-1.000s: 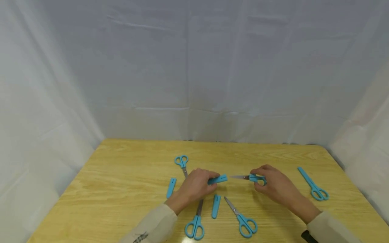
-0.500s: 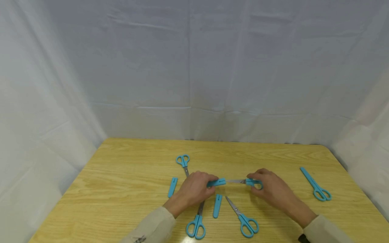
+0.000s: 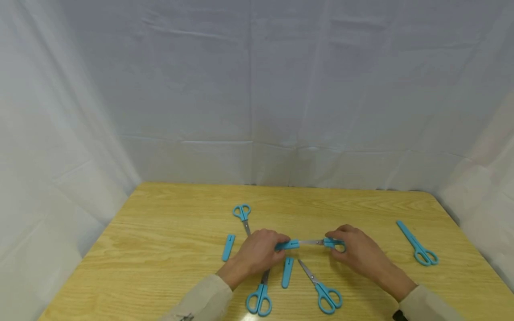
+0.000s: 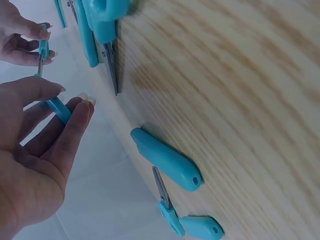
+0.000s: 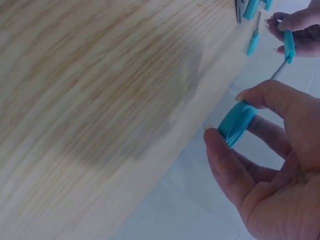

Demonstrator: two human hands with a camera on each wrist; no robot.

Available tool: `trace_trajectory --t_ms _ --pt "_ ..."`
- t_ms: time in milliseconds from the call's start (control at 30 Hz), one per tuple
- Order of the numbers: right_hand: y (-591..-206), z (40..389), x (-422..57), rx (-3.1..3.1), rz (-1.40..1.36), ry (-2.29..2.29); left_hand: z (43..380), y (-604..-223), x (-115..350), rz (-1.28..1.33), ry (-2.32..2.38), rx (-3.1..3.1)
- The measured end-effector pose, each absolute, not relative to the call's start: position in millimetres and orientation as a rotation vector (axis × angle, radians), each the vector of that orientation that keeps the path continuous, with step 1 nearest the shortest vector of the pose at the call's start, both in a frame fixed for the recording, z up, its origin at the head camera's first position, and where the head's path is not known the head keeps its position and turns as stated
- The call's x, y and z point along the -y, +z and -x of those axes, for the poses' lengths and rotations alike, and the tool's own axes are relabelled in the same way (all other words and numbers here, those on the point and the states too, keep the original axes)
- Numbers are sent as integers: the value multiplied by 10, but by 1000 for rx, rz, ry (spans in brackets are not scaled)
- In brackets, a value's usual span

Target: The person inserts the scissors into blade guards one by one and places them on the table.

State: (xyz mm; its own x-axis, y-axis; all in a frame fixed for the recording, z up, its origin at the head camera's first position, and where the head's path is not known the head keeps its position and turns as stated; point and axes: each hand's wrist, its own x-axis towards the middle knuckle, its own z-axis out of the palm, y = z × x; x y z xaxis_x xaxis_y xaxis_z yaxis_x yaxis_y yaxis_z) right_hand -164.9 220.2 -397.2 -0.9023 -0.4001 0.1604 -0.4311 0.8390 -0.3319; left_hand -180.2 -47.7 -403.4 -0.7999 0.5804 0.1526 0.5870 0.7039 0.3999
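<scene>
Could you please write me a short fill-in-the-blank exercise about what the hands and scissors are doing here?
1. The left hand holds a blade cover, its open end facing the person's ____.
2. The right hand holds a pair of scissors by its blue ____.
3. The far-right scissors lie on the wooden table with their ____ hidden inside a matching cover.

Missing words: right; handles; blades.

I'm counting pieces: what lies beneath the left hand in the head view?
Blades of the far scissors and near scissors run beneath the left hand, which covers their tips. The left wrist view shows a loose blue sheath there; the head view hides it.
</scene>
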Motion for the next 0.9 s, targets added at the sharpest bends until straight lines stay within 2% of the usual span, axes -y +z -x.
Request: trace_trajectory --t_ms 900 --pt "-3956 1595 -1926 2850 -673 334 1730 -3994 337 971 -482 2895"
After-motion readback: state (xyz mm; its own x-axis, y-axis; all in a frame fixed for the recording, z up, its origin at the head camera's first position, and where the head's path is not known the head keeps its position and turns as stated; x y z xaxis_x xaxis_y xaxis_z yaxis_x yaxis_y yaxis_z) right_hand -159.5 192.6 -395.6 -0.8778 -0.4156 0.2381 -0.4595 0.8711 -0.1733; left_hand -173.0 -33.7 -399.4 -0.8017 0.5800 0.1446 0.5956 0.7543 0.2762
